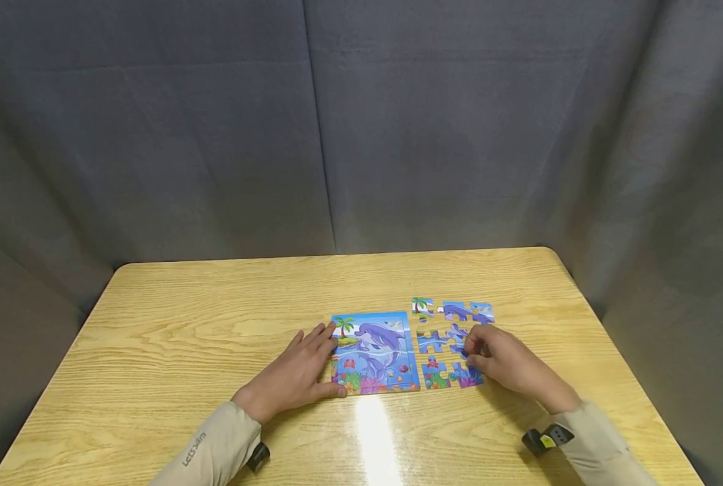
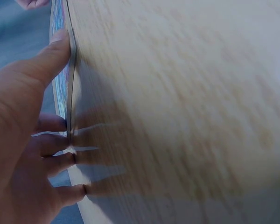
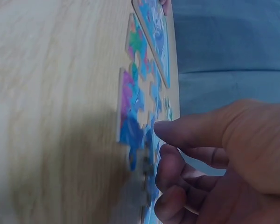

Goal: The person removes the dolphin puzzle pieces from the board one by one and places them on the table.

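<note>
A dolphin puzzle board (image 1: 370,351) lies flat on the table, its picture showing a palm tree, sea and coral. My left hand (image 1: 300,371) rests at its left side, fingers spread and fingertips on its edge; the left wrist view shows the thumb (image 2: 58,49) pressed there too. To the right of the board, my right hand (image 1: 507,358) is over the right side of the loose puzzle pieces (image 1: 431,342), fingers bent. Thumb and forefinger come close together by the pieces in the right wrist view; whether they pinch one is hidden. A pink-and-blue piece (image 3: 128,107) lies beside them.
Loose pieces lie in rough rows right of the board, including a palm-tree piece (image 1: 420,306), a dolphin-back piece (image 1: 455,311) and a crab piece (image 1: 436,374). The wooden table (image 1: 215,304) meets grey curtains (image 1: 215,155) behind and at both sides.
</note>
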A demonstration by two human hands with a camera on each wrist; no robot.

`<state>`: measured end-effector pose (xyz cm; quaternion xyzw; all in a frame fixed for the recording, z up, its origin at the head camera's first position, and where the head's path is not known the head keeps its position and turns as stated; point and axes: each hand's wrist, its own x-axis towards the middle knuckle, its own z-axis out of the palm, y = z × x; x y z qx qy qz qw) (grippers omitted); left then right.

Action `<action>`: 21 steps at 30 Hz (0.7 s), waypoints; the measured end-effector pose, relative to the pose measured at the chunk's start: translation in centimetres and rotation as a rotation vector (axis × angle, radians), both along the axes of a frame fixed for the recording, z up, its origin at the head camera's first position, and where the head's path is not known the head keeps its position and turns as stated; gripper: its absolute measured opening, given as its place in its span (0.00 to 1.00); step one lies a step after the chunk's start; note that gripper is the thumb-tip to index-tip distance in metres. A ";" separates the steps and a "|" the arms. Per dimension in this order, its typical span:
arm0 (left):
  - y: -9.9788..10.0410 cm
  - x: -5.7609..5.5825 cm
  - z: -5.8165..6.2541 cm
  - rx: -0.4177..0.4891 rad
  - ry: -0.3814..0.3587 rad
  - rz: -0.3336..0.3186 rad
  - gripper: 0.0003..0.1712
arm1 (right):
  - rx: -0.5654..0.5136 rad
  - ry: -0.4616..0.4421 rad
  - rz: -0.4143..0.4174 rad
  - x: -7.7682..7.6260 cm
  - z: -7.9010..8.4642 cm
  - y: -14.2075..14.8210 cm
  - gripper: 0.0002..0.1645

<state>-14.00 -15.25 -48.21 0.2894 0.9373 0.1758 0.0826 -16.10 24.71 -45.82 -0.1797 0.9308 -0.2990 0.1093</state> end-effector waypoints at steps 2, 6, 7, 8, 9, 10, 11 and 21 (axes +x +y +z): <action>0.0 0.0 0.0 0.001 0.002 -0.001 0.51 | -0.014 0.003 0.009 -0.1 0.1 -0.4 0.07; 0.0 0.1 0.0 -0.003 0.005 -0.004 0.52 | -0.023 0.002 0.029 -0.4 0.4 -1.5 0.07; 0.0 0.1 0.0 -0.006 0.006 -0.004 0.52 | -0.025 0.002 0.037 -0.4 0.5 -1.8 0.07; 0.0 0.1 0.0 -0.007 0.005 -0.004 0.52 | -0.022 0.006 0.044 -0.5 0.5 -2.1 0.07; 0.0 0.1 0.0 -0.007 0.004 -0.004 0.52 | -0.022 0.007 0.052 -0.5 0.5 -2.3 0.07; 0.0 0.1 0.0 -0.007 0.004 -0.004 0.52 | -0.024 0.009 0.061 -0.6 0.6 -2.6 0.07; 0.0 0.1 0.0 -0.006 0.003 -0.004 0.52 | -0.028 0.011 0.069 -0.6 0.6 -2.8 0.07; 0.0 0.1 0.2 -0.005 0.008 -0.007 0.51 | -0.018 0.003 0.170 -1.1 0.6 -5.3 0.05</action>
